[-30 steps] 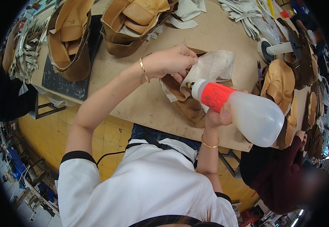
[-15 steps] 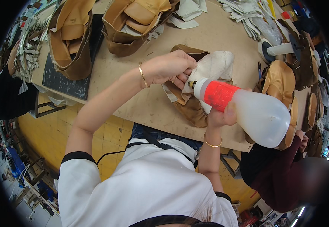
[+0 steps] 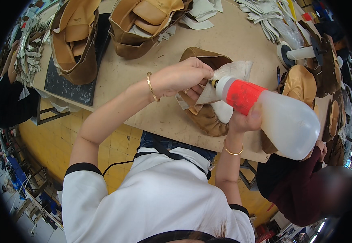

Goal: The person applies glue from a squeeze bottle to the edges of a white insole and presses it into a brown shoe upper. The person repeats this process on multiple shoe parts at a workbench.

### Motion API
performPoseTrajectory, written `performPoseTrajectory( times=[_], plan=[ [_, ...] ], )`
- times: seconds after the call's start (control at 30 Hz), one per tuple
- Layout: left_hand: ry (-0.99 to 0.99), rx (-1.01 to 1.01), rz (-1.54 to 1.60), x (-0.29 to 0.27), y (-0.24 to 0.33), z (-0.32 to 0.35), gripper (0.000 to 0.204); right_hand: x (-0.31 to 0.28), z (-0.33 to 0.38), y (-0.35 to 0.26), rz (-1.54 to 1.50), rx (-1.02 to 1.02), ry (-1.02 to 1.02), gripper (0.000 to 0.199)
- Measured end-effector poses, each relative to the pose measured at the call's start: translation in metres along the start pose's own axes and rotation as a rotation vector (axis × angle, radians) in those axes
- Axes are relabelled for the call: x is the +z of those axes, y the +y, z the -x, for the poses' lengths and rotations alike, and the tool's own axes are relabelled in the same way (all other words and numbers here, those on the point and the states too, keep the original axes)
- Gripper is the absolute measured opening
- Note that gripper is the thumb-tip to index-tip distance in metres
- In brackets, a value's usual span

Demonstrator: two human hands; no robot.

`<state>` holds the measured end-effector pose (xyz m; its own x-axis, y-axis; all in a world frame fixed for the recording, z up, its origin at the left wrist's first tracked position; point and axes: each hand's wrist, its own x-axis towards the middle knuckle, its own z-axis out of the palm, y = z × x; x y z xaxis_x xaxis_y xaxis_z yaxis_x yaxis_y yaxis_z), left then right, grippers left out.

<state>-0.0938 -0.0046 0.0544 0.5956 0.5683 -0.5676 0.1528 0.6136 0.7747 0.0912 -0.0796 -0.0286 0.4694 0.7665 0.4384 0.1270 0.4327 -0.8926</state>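
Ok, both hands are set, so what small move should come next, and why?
I'd probably draw the nozzle slowly along the off-white flap. The right hand holds the bottle tilted with its nozzle close by, and the left hand pinches the flap's edge over the brown upper. Whether nozzle and flap touch is unclear.

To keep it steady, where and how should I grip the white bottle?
Probably around the red band, coming from your body's side, as the right hand does: the bottle is slimmer there than at its swollen base, and its tip points leftward.
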Motion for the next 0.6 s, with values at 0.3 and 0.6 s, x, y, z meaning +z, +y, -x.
performPoseTrajectory(
  times=[0.3,0.6],
  plan=[
    [-0.016,0.016,0.060,-0.008,-0.007,-0.007,0.026,0.009,0.001,-0.035,0.236,-0.229,-0.196,0.052],
    [-0.012,0.030,0.153,-0.006,-0.002,-0.001,0.022,0.011,0.010,-0.041,0.141,-0.058,-0.136,0.037]
  ],
)
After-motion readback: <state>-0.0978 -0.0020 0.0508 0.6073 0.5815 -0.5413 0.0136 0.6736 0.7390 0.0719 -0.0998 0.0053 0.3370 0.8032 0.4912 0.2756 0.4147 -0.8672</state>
